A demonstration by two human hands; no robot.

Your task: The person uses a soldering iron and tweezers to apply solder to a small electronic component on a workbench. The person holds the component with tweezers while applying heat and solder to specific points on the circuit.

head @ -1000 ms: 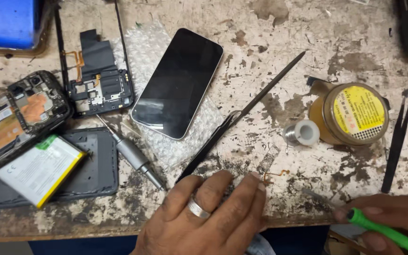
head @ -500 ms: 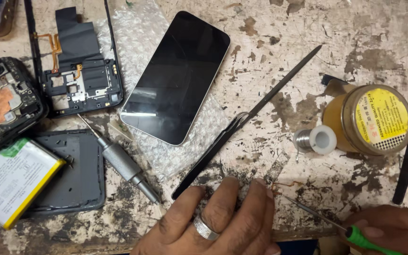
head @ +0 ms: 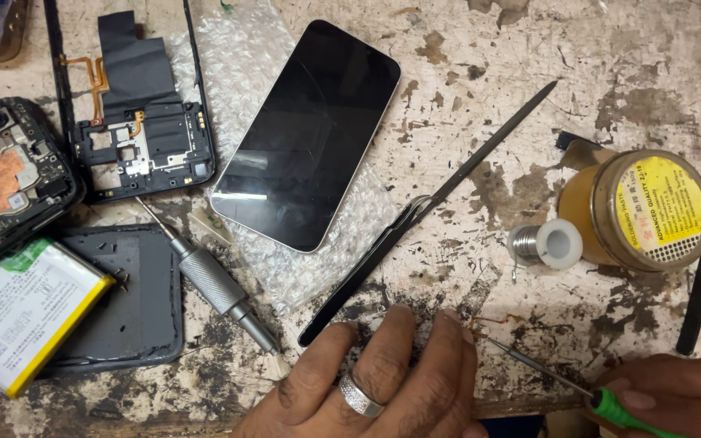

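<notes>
My left hand (head: 383,381), ringed, flat, fingers pinning tiny copper-coloured part (head: 480,327) at desk (head: 480,49) near edge; right hand (head: 675,393) gripping green-handled thin metal probe (head: 541,367), tip touching part. Probing step, I judge; steady tip needed.

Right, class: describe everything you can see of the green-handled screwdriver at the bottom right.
The green-handled screwdriver has a thin, bare metal shaft and a bright green handle with a black collar. The right hand grips the handle at the table's front edge. It lies slanted, its fine tip pointing up-left and ending by the left hand's fingertips, near small copper-coloured wire ends.
</notes>
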